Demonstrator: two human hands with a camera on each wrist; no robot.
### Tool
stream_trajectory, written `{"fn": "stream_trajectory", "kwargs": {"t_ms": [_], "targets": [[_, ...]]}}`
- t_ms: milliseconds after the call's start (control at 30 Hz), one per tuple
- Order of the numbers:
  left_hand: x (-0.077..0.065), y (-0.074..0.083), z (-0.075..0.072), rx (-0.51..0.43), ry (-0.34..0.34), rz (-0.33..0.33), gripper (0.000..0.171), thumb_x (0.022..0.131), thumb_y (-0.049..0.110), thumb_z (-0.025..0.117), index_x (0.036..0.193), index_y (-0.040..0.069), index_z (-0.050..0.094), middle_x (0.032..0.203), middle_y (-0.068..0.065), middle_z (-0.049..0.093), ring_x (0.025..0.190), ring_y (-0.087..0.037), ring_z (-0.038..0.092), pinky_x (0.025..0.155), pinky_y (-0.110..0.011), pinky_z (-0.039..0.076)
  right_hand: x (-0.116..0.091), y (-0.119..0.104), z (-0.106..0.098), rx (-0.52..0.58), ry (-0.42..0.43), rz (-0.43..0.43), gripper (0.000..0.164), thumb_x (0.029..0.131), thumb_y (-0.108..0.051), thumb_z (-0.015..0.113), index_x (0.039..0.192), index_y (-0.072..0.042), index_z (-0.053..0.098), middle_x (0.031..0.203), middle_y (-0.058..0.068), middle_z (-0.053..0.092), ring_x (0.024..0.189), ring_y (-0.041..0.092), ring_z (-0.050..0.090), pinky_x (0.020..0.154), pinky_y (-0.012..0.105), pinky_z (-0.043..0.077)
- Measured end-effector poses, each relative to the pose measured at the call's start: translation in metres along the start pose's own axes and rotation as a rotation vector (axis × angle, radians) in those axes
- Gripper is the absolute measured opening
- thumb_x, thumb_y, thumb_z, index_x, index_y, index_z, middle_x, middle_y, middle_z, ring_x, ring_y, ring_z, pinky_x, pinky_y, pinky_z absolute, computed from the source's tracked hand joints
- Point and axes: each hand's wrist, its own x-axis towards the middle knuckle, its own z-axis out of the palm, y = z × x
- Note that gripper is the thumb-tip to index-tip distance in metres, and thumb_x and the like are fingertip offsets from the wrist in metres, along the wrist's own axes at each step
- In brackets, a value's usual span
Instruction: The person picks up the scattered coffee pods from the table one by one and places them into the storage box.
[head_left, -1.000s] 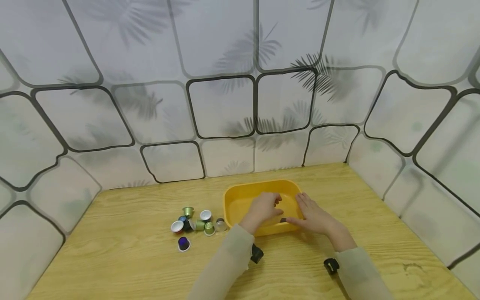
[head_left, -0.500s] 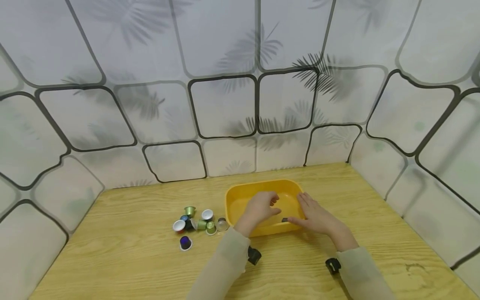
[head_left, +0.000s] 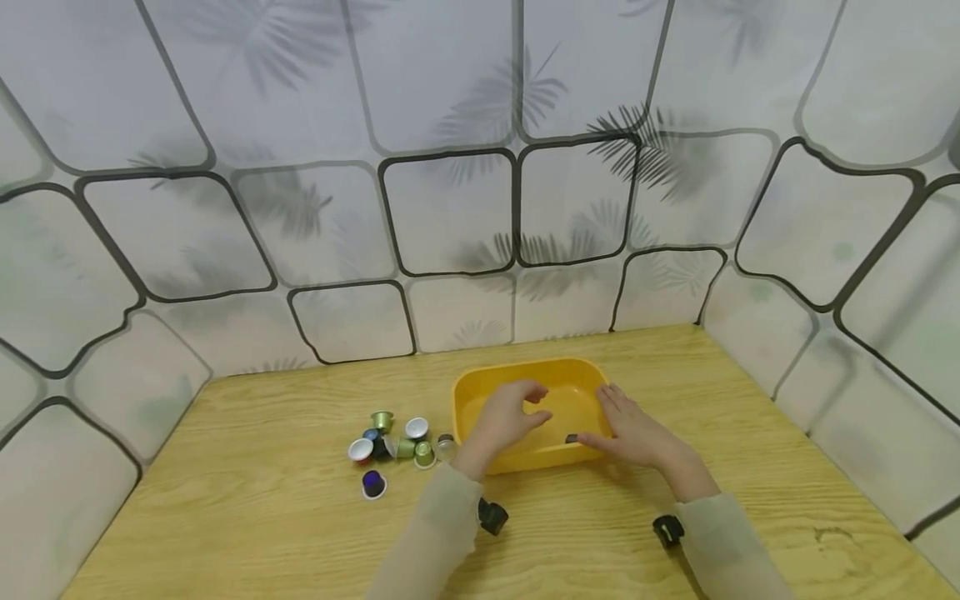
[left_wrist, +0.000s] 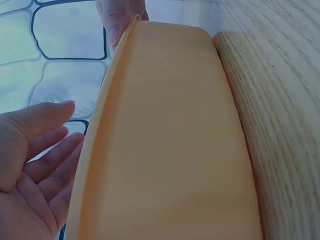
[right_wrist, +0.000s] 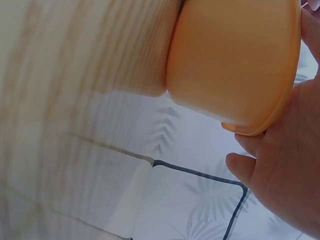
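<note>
A yellow plastic tub (head_left: 555,455) stands on the wooden table. Over its left half hovers my left hand (head_left: 504,421), thumb and fingers spread apart in a loose curve with nothing between them; the left wrist view shows that hand (left_wrist: 35,160) beside the tub's rim. My right hand (head_left: 637,433) rests on the tub's right end, fingers straight along the rim and thumb along the front edge. A small dark patch (head_left: 572,438) shows at the thumb tip. In the right wrist view the right hand (right_wrist: 285,155) touches the rim.
Several coffee capsules lie left of the tub: a green one (head_left: 382,420), white-topped ones (head_left: 361,451), a clear one (head_left: 446,448) close to the tub, and a purple one (head_left: 372,483) nearer the front. A patterned curtain (head_left: 450,208) stands behind the table.
My left hand has drawn back left from over the middle of the tub, its fingers empty throughout. The right hand stays on the tub's rim. The capsules keep their places.
</note>
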Motion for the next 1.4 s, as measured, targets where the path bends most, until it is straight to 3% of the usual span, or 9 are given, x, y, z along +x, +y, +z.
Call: {"fn": "stream_trajectory", "kwargs": {"t_ms": [300, 700, 800, 900, 1133, 1267, 1400], "targets": [[-0.008, -0.011, -0.005, -0.216, 0.002, 0.098, 0.027, 0.082, 0.016, 0.064, 0.106, 0.005, 0.06, 0.106, -0.009, 0.06, 0.095, -0.019, 0.056, 0.082, -0.031, 0.046, 0.001, 0.004, 0.002, 0.005, -0.014, 0.019, 0.096, 0.082, -0.061, 0.043, 0.135, 0.013, 0.014, 0.14, 0.03, 0.01, 0.128, 0.041, 0.007, 0.101, 0.054, 0.011], [-0.022, -0.009, -0.025, -0.345, -0.01, 0.12, 0.028, 0.083, 0.014, 0.063, 0.108, 0.003, 0.059, 0.108, -0.012, 0.058, 0.099, -0.028, 0.054, 0.085, -0.042, 0.043, 0.002, 0.002, 0.001, 0.017, -0.016, 0.017, 0.096, 0.082, -0.06, 0.044, 0.135, 0.013, 0.014, 0.14, 0.03, 0.01, 0.128, 0.041, 0.007, 0.101, 0.054, 0.011], [-0.028, 0.0, -0.035, -0.344, 0.0, 0.119, 0.027, 0.082, 0.009, 0.062, 0.107, 0.0, 0.058, 0.106, -0.013, 0.058, 0.097, -0.03, 0.054, 0.084, -0.043, 0.043, 0.002, 0.002, 0.001, 0.012, -0.014, 0.011, 0.096, 0.082, -0.061, 0.044, 0.135, 0.013, 0.014, 0.14, 0.03, 0.01, 0.128, 0.041, 0.007, 0.101, 0.054, 0.011], [-0.031, 0.0, -0.037, -0.351, 0.005, 0.122, 0.028, 0.081, 0.007, 0.063, 0.107, -0.002, 0.058, 0.106, -0.014, 0.058, 0.097, -0.03, 0.054, 0.084, -0.046, 0.043, 0.0, 0.002, 0.0, 0.009, -0.007, 0.0, 0.095, 0.082, -0.06, 0.044, 0.134, 0.014, 0.014, 0.139, 0.031, 0.011, 0.128, 0.042, 0.007, 0.101, 0.054, 0.011], [-0.03, -0.022, -0.033, -0.312, 0.02, 0.147, 0.03, 0.08, 0.018, 0.066, 0.107, 0.005, 0.06, 0.105, -0.011, 0.059, 0.096, -0.022, 0.056, 0.082, -0.04, 0.046, -0.005, 0.004, -0.005, 0.022, 0.001, -0.003, 0.094, 0.083, -0.055, 0.048, 0.133, 0.016, 0.014, 0.138, 0.033, 0.011, 0.127, 0.043, 0.008, 0.101, 0.054, 0.012], [-0.036, -0.028, -0.038, -0.286, 0.041, 0.175, 0.029, 0.081, 0.018, 0.065, 0.106, 0.004, 0.06, 0.104, -0.01, 0.06, 0.094, -0.023, 0.056, 0.081, -0.038, 0.046, -0.005, 0.005, -0.005, 0.021, -0.005, -0.008, 0.095, 0.082, -0.056, 0.048, 0.133, 0.016, 0.014, 0.138, 0.033, 0.011, 0.127, 0.043, 0.008, 0.101, 0.054, 0.012], [-0.042, -0.032, -0.046, -0.247, 0.061, 0.161, 0.029, 0.081, 0.019, 0.065, 0.106, 0.005, 0.06, 0.104, -0.009, 0.06, 0.095, -0.02, 0.056, 0.081, -0.036, 0.046, -0.004, 0.005, -0.005, 0.027, -0.005, -0.007, 0.096, 0.082, -0.057, 0.048, 0.133, 0.016, 0.014, 0.138, 0.033, 0.011, 0.127, 0.044, 0.008, 0.1, 0.054, 0.012]]}}
